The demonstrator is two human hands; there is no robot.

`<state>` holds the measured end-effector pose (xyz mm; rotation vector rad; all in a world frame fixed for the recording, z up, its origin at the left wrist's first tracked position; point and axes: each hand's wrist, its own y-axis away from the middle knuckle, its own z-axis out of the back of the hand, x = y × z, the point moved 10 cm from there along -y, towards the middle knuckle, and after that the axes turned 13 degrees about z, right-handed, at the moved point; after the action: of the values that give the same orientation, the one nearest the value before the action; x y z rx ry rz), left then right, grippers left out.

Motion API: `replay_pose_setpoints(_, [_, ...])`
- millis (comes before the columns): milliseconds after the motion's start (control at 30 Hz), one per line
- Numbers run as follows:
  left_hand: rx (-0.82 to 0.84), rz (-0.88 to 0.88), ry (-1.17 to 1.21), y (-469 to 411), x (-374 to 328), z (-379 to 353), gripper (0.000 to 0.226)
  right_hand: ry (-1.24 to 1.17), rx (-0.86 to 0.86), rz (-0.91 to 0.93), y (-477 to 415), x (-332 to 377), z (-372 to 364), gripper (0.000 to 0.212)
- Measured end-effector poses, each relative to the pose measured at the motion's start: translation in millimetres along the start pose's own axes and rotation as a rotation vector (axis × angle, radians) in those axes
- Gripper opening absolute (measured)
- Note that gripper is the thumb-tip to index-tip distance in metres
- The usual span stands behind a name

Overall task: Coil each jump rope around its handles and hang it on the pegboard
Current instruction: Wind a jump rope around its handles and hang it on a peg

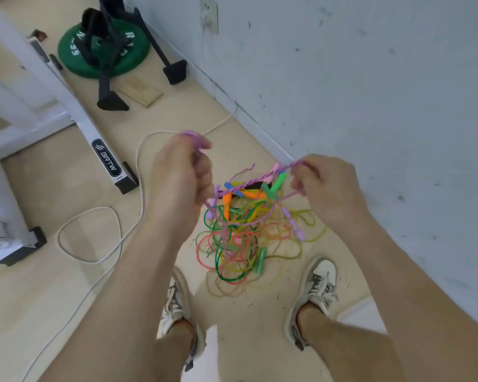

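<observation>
Left hand [181,172] fisted around purple handles [196,140], right hand [324,186] pinching purple rope [260,179]

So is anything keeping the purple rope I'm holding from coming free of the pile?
Yes. The purple rope runs from both hands down into the tangled pile on the floor, threaded among green, yellow and pink cords. No pegboard is in view.

The wall [370,92] closes off the right side. Rope tangle [249,238] fills the floor [39,299] between wall and both shoes [315,288], under the raised hands. Left of it, a white cable [94,235] loops over open floor before the white frame [75,111].
</observation>
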<state>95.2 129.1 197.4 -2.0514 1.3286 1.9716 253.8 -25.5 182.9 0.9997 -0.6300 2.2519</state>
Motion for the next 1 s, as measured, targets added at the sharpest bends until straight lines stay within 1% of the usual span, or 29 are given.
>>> replay_pose_setpoints(33, [-0.024,-0.094,-0.278,5,-3,-8,0.011,-0.159,-0.135,-0.022,-2,9,15,0.017])
replay_pose_setpoints(67, [0.019,-0.173,-0.520,12,-2,-25,0.019,-0.304,-0.214,-0.050,-4,17,24,0.017])
replay_pose_setpoints(100, [0.125,-0.207,-0.681,18,9,-43,0.032,-0.419,-0.241,-0.063,-7,29,28,0.018])
replay_pose_setpoints(133, [0.259,-0.174,-0.752,22,22,-58,0.043,-0.516,-0.229,-0.064,-10,44,27,0.020])
replay_pose_setpoints(167, [0.376,-0.105,-0.762,25,35,-69,0.048,-0.609,-0.189,-0.055,-11,58,22,0.023])
replay_pose_setpoints(200, [0.466,-0.044,-0.761,29,46,-77,0.044,-0.696,-0.148,-0.031,-12,70,18,0.026])
replay_pose_setpoints(233, [0.489,-0.029,-0.784,30,50,-80,0.034,-0.769,-0.117,-0.007,-12,79,15,0.031])
replay_pose_setpoints(267, [0.459,-0.053,-0.809,29,48,-80,0.023,-0.847,-0.099,0.009,-12,82,12,0.034])
replay_pose_setpoints(300, [0.386,-0.089,-0.804,27,43,-77,0.017,-0.936,-0.081,0.005,-12,82,10,0.035])
replay_pose_setpoints(333, [0.296,-0.116,-0.764,24,35,-71,0.020,-1.035,-0.046,-0.027,-11,72,2,0.036])
replay_pose_setpoints(367, [0.226,-0.118,-0.666,24,26,-64,0.023,-1.112,-0.001,-0.071,-9,65,-6,0.037])
replay_pose_setpoints(400, [0.201,-0.099,-0.517,24,19,-59,0.028,-1.124,0.054,-0.138,-4,52,-19,0.037])
replay_pose_setpoints(433, [0.214,-0.050,-0.333,24,12,-54,0.031,-1.065,0.161,-0.205,3,43,-38,0.035])
replay_pose_setpoints(467, [0.272,0.021,-0.113,25,6,-51,0.031,-0.887,0.322,-0.236,17,32,-62,0.029])
replay_pose_setpoints(500, [0.352,0.084,0.086,27,1,-51,0.029,-0.583,0.524,-0.205,32,21,-87,0.023])
replay_pose_setpoints(533, [0.431,0.122,0.243,29,-6,-51,0.025,-0.260,0.697,-0.137,46,5,-110,0.022])
replay_pose_setpoints(567, [0.491,0.137,0.343,30,-12,-49,0.022,0.028,0.785,-0.072,54,-11,-124,0.023])
replay_pose_setpoints(600, [0.535,0.139,0.413,31,-18,-45,0.019,0.235,0.782,-0.044,54,-23,-126,0.024])
replay_pose_setpoints(633, [0.541,0.128,0.445,32,-23,-37,0.017,0.345,0.710,-0.050,48,-28,-118,0.025])
replay_pose_setpoints(667, [0.506,0.109,0.441,27,-25,-27,0.016,0.354,0.588,-0.073,37,-29,-104,0.026])
replay_pose_setpoints(700, [0.438,0.070,0.385,21,-24,-15,0.015,0.268,0.435,-0.100,25,-21,-83,0.027])
replay_pose_setpoints(733, [0.339,0.020,0.244,15,-22,-4,0.013,0.098,0.264,-0.141,13,-13,-61,0.026])
replay_pose_setpoints(767, [0.241,-0.029,0.042,13,-20,3,0.012,-0.113,0.092,-0.174,4,2,-37,0.026])
replay_pose_setpoints(800, [0.180,-0.067,-0.163,12,-16,3,0.017,-0.295,-0.056,-0.180,-3,22,-14,0.026])
replay_pose_setpoints(833, [0.201,-0.071,-0.332,13,-5,-6,0.028,-0.446,-0.159,-0.163,-6,46,7,0.027])
replay_pose_setpoints(900, [0.406,-0.027,-0.601,26,27,-40,0.046,-0.626,-0.252,-0.050,-6,97,38,0.029])
replay_pose_setpoints(933, [0.499,-0.021,-0.692,36,41,-54,0.046,-0.673,-0.268,0.021,-5,123,50,0.030])
replay_pose_setpoints(967, [0.545,-0.041,-0.739,43,47,-63,0.039,-0.712,-0.275,0.093,-3,143,58,0.031])
replay_pose_setpoints(1000, [0.539,-0.059,-0.723,46,46,-67,0.028,-0.741,-0.277,0.152,-2,156,63,0.031])
